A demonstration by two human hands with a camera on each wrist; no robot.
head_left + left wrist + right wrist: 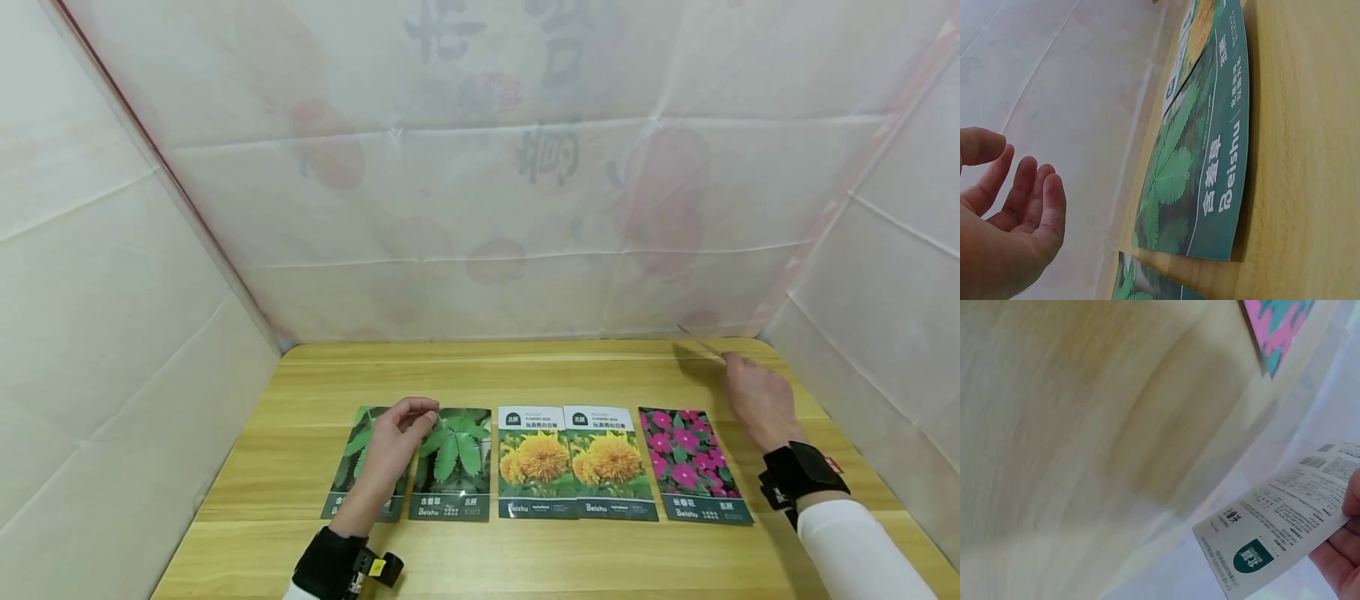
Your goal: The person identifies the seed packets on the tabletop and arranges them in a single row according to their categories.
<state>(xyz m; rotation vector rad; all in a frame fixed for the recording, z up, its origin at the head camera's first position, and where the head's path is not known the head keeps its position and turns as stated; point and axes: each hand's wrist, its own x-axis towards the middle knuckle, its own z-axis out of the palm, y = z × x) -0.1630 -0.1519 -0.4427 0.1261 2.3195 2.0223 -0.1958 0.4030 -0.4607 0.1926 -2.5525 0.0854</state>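
My right hand [761, 402] pinches a seed packet [1266, 531] by one end, raised above the table. Its white printed back faces the right wrist camera, while the head view catches it nearly edge-on. Over two green-leaf seed packets, the left one [352, 467] and the right one [452, 467], hovers my left hand [393, 446]. The left wrist view shows that hand [1016, 231] with loosely bent fingers and nothing between them. It covers part of the left green packet in the head view. A pink-flower seed packet [693, 462] lies nearest my right hand.
Two yellow-flower seed packets, one [534, 462] slightly overlapped by the other [611, 462], lie mid-row on the wooden table [480, 558]. Pale sheeting hangs as a back wall [480, 208], a left wall [112, 333] and a right wall [885, 317].
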